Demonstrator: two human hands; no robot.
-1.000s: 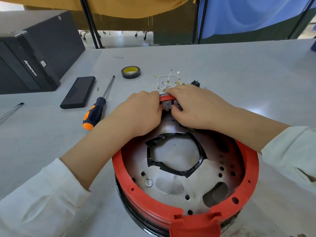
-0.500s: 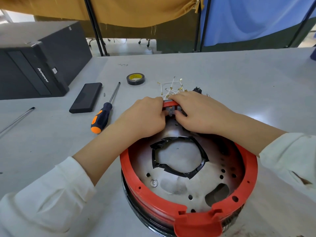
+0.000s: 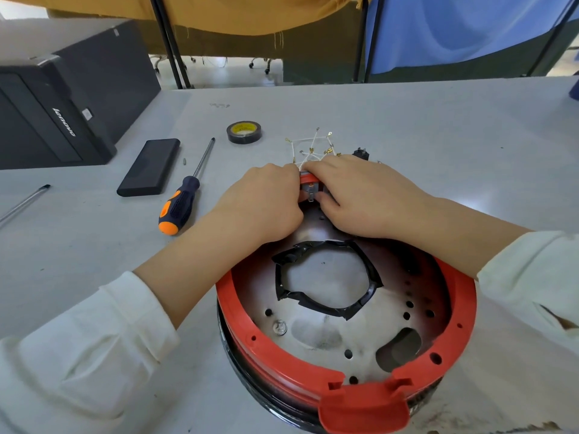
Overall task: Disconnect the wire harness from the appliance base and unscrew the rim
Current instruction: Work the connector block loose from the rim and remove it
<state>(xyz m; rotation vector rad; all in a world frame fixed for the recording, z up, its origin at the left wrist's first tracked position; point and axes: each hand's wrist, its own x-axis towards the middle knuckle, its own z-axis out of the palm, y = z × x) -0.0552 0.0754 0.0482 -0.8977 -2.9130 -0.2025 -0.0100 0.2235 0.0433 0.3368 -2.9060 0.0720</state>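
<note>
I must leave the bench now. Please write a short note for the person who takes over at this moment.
Left hand and right hand: both grip the small connector block at the far edge of the red rim.
White wire harness: loose ends lie on the table behind the hands; whether it is fully free is hidden.
Screwdriver: on the table, left of the appliance base, untouched.
Left: finish the disconnect, then unscrew the rim, which sits on the base.

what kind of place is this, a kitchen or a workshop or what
Most likely a repair or teardown workbench: a screwdriver and roll of tape lie on the grey table, beside a desktop computer case.
</note>
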